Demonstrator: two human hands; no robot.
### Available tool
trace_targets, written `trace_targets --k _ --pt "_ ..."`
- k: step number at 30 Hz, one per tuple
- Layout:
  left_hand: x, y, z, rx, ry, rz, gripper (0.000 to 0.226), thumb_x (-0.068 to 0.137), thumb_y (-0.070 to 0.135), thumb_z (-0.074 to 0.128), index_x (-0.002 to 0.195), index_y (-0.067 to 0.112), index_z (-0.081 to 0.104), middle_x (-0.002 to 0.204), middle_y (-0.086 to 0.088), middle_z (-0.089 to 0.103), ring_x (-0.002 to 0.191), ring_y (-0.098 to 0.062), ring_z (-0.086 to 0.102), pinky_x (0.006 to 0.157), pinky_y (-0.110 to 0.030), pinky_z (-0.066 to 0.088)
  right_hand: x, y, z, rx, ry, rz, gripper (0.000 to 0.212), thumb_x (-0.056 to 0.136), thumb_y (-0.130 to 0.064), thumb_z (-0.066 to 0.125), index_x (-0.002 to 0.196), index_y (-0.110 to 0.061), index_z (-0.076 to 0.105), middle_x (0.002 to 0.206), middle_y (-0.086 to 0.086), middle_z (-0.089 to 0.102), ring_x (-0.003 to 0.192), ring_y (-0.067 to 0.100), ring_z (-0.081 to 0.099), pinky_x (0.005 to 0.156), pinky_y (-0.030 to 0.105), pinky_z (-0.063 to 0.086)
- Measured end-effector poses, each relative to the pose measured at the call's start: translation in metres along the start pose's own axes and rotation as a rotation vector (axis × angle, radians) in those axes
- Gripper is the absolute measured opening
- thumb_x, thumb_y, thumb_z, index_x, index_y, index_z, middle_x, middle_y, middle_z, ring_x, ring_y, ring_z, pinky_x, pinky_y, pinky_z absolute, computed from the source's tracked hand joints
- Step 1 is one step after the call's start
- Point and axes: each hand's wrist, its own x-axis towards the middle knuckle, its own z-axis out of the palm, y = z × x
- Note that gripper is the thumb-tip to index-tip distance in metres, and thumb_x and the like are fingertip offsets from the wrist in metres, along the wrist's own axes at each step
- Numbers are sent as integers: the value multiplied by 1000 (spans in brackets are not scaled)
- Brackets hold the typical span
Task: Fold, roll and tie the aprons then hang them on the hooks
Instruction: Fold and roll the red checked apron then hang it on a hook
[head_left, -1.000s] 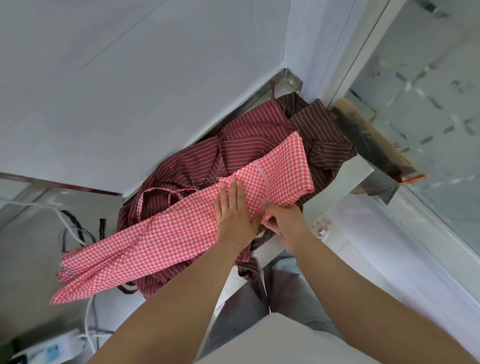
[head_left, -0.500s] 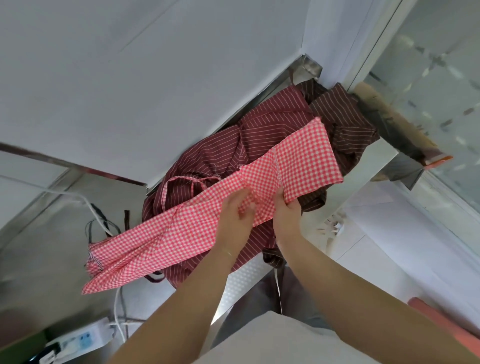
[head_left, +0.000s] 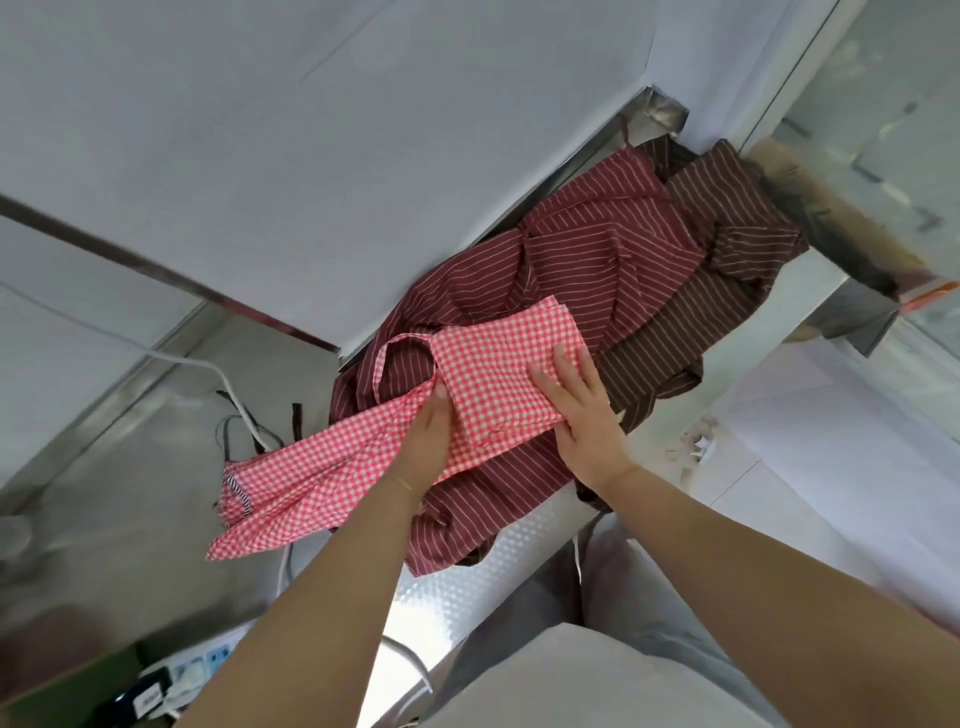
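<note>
A red-and-white checked apron lies across a heap of striped aprons, its right end folded back over its middle. My right hand presses flat on the folded part with straight fingers. My left hand rests at the fold's left edge, fingertips tucked at the cloth; its grip is partly hidden. The apron's long left end hangs off the counter's side. Below it lie a maroon striped apron and a dark brown striped apron.
The aprons sit on a narrow steel counter against a white wall. A white cable and a power strip lie left and below. A glass pane stands at the right. My grey-clad legs are below.
The checked apron's right end has been folded leftward over its middle. My right hand moved onto the fold and flattened; my left hand shifted left to the fold's edge.
</note>
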Motion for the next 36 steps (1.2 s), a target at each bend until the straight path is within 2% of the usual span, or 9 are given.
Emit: trace_targets --k 3,6,11,16,19,24,27,32,36 --pt "-2 3 -11 -191 -5 -113 75 88 73 17 150 31 27 153 4 33 141 -20 31 111 -37 23 -2 2 1 -67 -39 -63 62 96 -14 41 149 -39 22 160 -4 15 149 28 -2 118 25 -2" --pt "-1 7 -9 -172 7 2 73 88 60 46 150 32 20 150 4 37 134 -20 40 103 -33 35 -4 3 1 -126 -56 -97 53 96 -21 37 147 -32 32 159 -3 20 149 27 3 117 40 8" --pt "1 -2 2 -160 93 78 91 88 38 65 149 46 -2 160 6 12 142 -19 25 113 -51 30 -4 2 -1 -186 -123 -147 51 94 -25 35 145 -31 36 156 -1 27 148 31 9 111 53 17" --pt "2 -14 5 320 181 361 63 99 33 47 152 36 14 158 6 -21 136 -8 9 106 -31 30 -5 -2 -2 -260 -197 -174 56 91 -34 42 146 -24 39 158 3 25 148 33 8 115 49 16" --pt "10 -21 3 581 146 385 53 101 42 32 151 42 15 154 13 -28 144 -25 19 109 -45 38 -9 -17 -9 -191 -204 -131 65 86 -49 45 146 -24 40 159 -4 19 149 24 2 117 43 10" --pt "17 -27 1 783 146 363 52 102 41 26 152 40 12 157 10 -24 145 -31 20 109 -53 37 -14 -48 -41 291 311 430 47 90 -40 60 131 -18 50 132 -3 50 121 13 46 102 28 39" --pt "15 -25 2 805 151 334 53 103 38 27 152 38 8 159 6 -19 145 -30 20 112 -52 31 -8 -60 -41 827 250 916 53 89 -37 65 131 -13 44 128 2 54 109 14 57 87 29 52" --pt "12 -21 6 827 162 323 55 103 37 26 152 40 0 160 2 -16 145 -30 19 114 -52 27 -2 -94 -24 1777 291 1168 37 89 -15 66 123 -5 56 121 12 64 107 25 64 71 29 58" --pt "11 -18 8 804 172 372 56 101 40 24 151 41 -2 160 3 -15 141 -32 30 106 -51 41 8 -111 -13 1875 173 1177 32 93 -12 60 123 -6 51 125 16 58 110 31 60 73 34 61"
